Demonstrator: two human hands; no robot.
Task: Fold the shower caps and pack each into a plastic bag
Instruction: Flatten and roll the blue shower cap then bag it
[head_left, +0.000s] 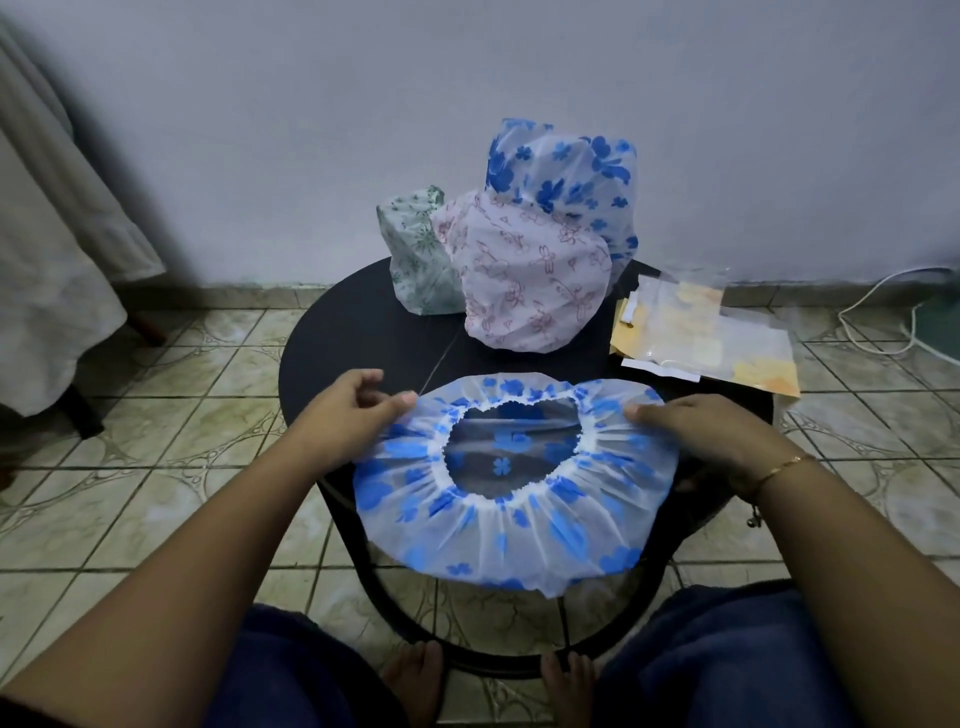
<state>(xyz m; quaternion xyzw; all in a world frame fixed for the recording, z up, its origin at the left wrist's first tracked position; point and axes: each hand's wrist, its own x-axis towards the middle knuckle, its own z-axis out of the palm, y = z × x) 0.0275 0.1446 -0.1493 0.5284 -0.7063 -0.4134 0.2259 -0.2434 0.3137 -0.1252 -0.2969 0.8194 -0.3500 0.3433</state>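
The left hand (358, 402) pinches the left edge of a blue-flowered shower cap (514, 488) between thumb and curled fingers, and the right hand (691, 426) lies on the cap's right edge with its thumb on top; its fingers look tucked under the rim, though the plastic hides them, so the grip there is probably a pinch too. A thin bracelet (784, 465) circles the right wrist. The cap lies spread flat, opening up, with its elastic ring showing, on the near part of a round dark table (353, 322), and its near edge hangs over the table's rim. At the far side of the table stand three puffed-up caps touching one another: a green-patterned cap (418, 254) on the left, a pink-flowered cap (530, 275) in the middle, and a second blue-flowered cap (571, 176) behind it against the wall. To the right lies a loose pile of clear plastic bags (701, 332) with yellow cards, partly overhanging the table. Below is tiled floor (156, 467).
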